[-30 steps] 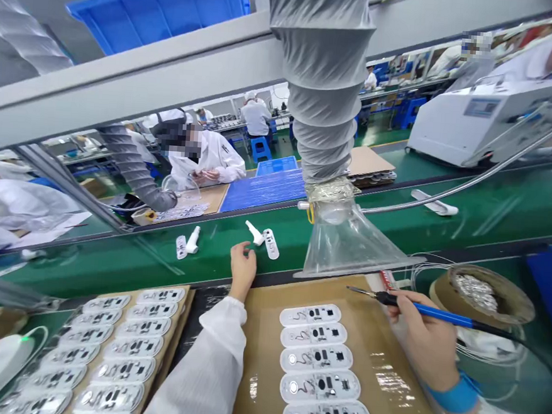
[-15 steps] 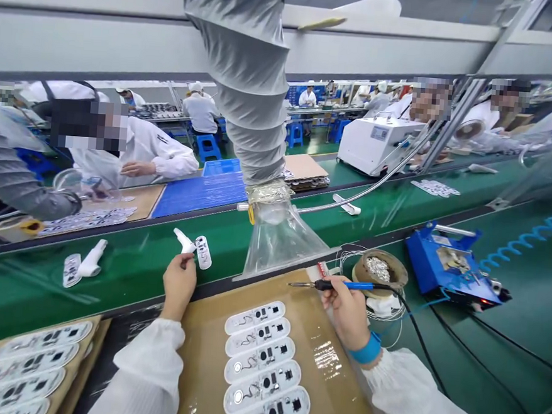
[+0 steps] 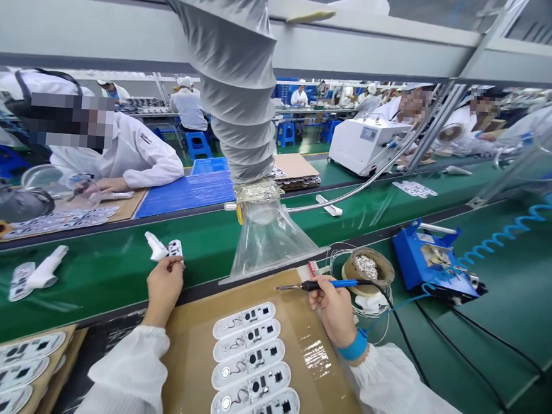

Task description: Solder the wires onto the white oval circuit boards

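My left hand reaches to the green belt, thumb and fingers closed on the lower edge of a small white circuit board. A white handle-shaped part lies against that board, seemingly joined to it. My right hand grips a blue-and-black soldering iron like a pen. Its tip points left above a brown board, touching nothing. On the brown board lies a column of several long white rounded panels with black components and thin wires.
A solder wire spool and a blue soldering station stand to the right. Ahead hangs a grey duct with a clear plastic hood. Another white handle with board lies on the belt. A co-worker sits across.
The white part and its board have shifted left along the belt; my left fingers now meet the board's edge. My right hand keeps the soldering iron almost still. The whole view has swung slightly right.
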Motion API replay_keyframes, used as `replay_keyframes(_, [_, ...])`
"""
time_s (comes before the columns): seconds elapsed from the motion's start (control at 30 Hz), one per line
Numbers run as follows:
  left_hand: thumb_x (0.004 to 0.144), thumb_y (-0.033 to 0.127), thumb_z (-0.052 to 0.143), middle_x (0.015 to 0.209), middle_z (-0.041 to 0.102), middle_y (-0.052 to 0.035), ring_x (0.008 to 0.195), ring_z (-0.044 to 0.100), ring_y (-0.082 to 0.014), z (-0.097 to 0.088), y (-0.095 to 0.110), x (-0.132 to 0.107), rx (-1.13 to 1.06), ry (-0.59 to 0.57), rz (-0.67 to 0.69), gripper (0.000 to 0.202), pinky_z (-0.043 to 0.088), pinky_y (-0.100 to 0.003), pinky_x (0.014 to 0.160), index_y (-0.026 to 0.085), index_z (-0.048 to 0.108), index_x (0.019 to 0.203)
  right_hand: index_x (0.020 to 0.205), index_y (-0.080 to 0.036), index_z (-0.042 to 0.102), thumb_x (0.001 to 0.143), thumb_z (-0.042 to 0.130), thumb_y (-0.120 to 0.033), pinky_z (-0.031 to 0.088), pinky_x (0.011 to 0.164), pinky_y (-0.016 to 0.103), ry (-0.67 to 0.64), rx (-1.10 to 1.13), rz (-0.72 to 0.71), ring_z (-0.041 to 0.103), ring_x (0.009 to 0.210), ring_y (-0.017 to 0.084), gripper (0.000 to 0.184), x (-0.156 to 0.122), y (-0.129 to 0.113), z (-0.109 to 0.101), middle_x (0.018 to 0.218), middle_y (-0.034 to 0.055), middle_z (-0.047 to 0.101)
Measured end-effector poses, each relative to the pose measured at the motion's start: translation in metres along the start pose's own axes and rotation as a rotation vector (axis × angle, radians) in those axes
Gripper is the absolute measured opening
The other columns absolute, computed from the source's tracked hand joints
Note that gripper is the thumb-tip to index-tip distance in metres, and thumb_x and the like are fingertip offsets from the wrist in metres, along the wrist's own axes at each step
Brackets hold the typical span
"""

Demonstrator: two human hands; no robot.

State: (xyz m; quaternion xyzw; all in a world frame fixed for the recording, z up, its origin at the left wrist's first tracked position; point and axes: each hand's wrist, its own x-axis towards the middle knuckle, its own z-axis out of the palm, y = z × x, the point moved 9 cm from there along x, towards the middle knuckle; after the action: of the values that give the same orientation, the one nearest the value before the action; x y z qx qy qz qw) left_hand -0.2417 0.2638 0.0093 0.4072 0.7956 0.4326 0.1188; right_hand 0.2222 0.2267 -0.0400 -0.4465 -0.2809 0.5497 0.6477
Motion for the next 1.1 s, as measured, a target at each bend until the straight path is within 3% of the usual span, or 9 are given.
replay_keyframes(0.23, [0.093, 0.021, 0.063, 0.086, 0.076, -0.0034, 0.073, 0.067, -0.0186, 0.006, -0.005, 0.001, 0.017, -0.022, 0.009, 0.018, 0.054, -0.032, 0.075, 0.017, 0.076, 0.104, 0.079, -0.019, 0.071, 0.069, 0.09, -0.052, 0.042, 0.04, 0.024, 0.008, -0.005, 0.02, 0.057, 0.043, 0.014, 0.039, 0.0, 0.003, -0.004, 0.051, -0.0022, 0.061])
replay_keyframes(0.4, [0.105, 0.039, 0.07, 0.095, 0.074, -0.002, 0.078, 0.069, -0.0148, 0.012, -0.011, 0.0, 0.053, -0.059, -0.006, 0.025, 0.061, -0.034, 0.079, 0.015, 0.072, 0.112, 0.079, -0.019, 0.072, 0.069, 0.091, -0.05, 0.043, 0.041, 0.024, -0.005, 0.012, 0.045, 0.059, 0.045, 0.014, 0.038, -0.001, 0.005, -0.005, 0.053, -0.0018, 0.062])
replay_keyframes(0.67, [0.105, 0.039, 0.07, 0.104, 0.075, -0.0046, 0.089, 0.073, -0.0175, 0.011, -0.008, -0.001, 0.069, -0.063, 0.001, 0.026, 0.064, -0.038, 0.085, 0.015, 0.072, 0.115, 0.079, -0.019, 0.072, 0.066, 0.091, -0.048, 0.042, 0.04, 0.024, -0.031, 0.063, 0.086, 0.057, 0.044, 0.014, 0.037, -0.002, 0.005, -0.001, 0.051, -0.001, 0.062])
replay_keyframes(1.1, [0.106, 0.039, 0.069, 0.093, 0.072, -0.0014, 0.074, 0.066, -0.0138, 0.016, -0.012, 0.002, 0.018, -0.072, 0.026, 0.025, 0.059, -0.032, 0.074, 0.015, 0.071, 0.111, 0.062, -0.022, 0.062, 0.064, 0.098, -0.054, 0.042, 0.037, 0.024, -0.136, 0.225, 0.315, 0.055, 0.043, 0.012, 0.048, -0.02, 0.006, 0.018, 0.049, -0.0038, 0.059])
